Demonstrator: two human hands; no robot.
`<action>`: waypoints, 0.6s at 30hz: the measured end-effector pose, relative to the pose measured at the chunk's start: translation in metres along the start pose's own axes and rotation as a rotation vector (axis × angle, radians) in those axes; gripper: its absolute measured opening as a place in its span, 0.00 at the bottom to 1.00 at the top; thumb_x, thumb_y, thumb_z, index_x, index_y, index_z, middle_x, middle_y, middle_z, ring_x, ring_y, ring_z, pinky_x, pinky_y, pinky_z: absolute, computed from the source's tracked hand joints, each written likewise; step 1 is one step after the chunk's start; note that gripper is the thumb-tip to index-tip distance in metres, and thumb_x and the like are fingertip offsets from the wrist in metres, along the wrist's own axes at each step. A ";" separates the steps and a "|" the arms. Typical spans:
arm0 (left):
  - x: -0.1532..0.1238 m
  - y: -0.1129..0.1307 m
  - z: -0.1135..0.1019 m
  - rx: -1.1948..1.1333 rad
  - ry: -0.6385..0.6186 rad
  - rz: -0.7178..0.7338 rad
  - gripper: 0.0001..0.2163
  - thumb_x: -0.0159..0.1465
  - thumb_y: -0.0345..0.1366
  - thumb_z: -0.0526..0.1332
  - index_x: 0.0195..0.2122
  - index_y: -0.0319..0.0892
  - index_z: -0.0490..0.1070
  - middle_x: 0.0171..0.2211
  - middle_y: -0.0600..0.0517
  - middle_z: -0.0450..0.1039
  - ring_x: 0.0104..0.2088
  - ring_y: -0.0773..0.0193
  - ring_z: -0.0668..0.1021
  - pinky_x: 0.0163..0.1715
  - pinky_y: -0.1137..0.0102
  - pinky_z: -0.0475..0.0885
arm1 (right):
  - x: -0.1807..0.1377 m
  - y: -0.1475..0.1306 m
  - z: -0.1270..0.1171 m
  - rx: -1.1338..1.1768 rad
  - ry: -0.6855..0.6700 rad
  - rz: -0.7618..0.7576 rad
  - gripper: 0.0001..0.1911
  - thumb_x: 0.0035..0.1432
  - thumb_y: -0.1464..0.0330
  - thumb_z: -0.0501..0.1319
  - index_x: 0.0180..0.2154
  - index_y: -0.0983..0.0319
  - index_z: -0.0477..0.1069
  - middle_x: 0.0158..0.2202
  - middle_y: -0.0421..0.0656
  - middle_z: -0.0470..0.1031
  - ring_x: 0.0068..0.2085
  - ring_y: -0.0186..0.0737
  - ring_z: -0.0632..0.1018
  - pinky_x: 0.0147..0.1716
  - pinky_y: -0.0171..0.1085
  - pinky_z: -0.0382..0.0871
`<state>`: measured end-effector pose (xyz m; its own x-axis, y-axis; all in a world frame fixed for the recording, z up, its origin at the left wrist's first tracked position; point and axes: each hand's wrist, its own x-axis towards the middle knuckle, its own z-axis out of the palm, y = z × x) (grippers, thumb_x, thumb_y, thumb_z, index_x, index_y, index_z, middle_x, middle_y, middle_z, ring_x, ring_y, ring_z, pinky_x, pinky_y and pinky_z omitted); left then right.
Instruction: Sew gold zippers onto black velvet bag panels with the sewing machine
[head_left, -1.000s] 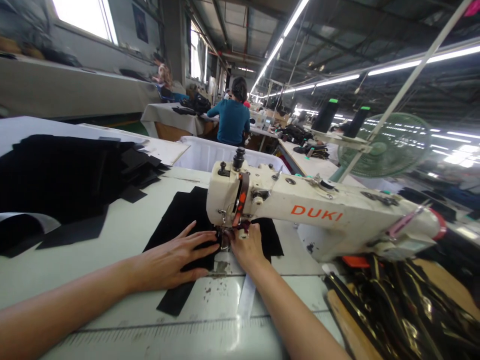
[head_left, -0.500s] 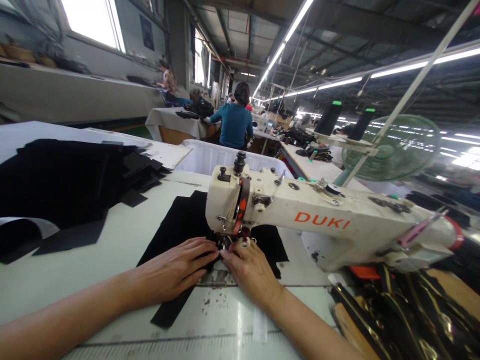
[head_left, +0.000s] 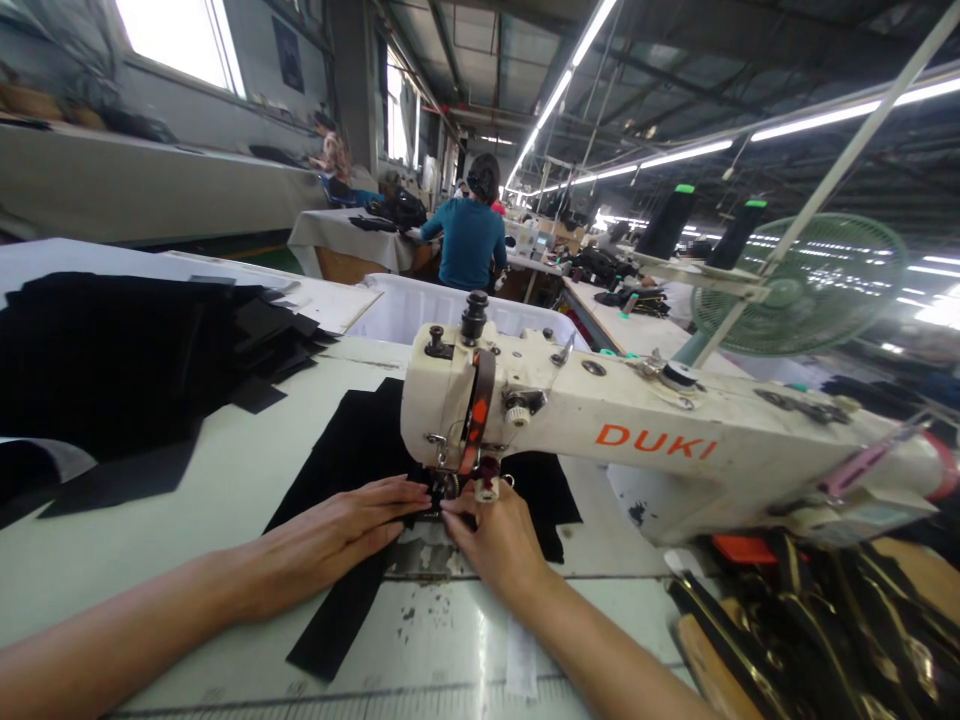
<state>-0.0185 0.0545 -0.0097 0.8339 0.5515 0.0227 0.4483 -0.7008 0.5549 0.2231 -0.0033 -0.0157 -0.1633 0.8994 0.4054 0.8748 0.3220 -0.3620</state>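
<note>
A cream sewing machine (head_left: 600,430) marked DUKI stands on the white table (head_left: 210,500). A black fabric piece (head_left: 352,450) lies under its needle. My left hand (head_left: 337,535) lies flat on the fabric left of the presser foot, fingers stretched out together. My right hand (head_left: 491,540) rests just in front of the needle, fingertips pressed down on the fabric edge, touching the left fingertips. A black strip of the fabric (head_left: 334,620) runs toward me under my left wrist.
A pile of black cut pieces (head_left: 127,360) covers the table's left. A white bin (head_left: 427,305) stands behind the machine. Black and gold strips (head_left: 817,630) lie at the lower right. A green fan (head_left: 817,285) is at right. A person in a teal top (head_left: 469,240) sits ahead.
Both hands have drawn back toward me a little and come together at the needle. The left fingers have closed up from spread. The fabric sits further forward.
</note>
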 end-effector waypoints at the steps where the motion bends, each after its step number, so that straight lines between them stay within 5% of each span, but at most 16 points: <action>1: 0.000 0.000 0.000 0.006 0.005 0.011 0.19 0.75 0.41 0.50 0.67 0.58 0.59 0.68 0.58 0.58 0.68 0.57 0.60 0.68 0.55 0.53 | 0.000 0.000 0.000 0.008 0.002 0.008 0.06 0.56 0.72 0.70 0.36 0.57 0.82 0.34 0.41 0.80 0.37 0.41 0.80 0.38 0.35 0.72; 11: 0.005 0.015 -0.005 0.270 0.092 0.314 0.22 0.71 0.30 0.54 0.66 0.45 0.63 0.62 0.51 0.68 0.64 0.57 0.68 0.68 0.60 0.54 | -0.004 0.000 0.000 0.037 0.014 0.023 0.06 0.57 0.71 0.70 0.37 0.56 0.82 0.35 0.42 0.80 0.38 0.41 0.79 0.41 0.37 0.73; 18: 0.006 0.020 -0.013 0.311 0.125 0.355 0.29 0.64 0.26 0.58 0.67 0.45 0.60 0.62 0.50 0.69 0.63 0.59 0.69 0.69 0.61 0.50 | -0.010 0.002 0.000 -0.062 0.084 -0.217 0.10 0.60 0.72 0.66 0.43 0.57 0.79 0.41 0.43 0.80 0.41 0.44 0.79 0.43 0.40 0.74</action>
<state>-0.0082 0.0498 0.0124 0.9163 0.2904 0.2756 0.2339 -0.9470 0.2201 0.2268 -0.0119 -0.0206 -0.3143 0.7826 0.5374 0.8501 0.4840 -0.2075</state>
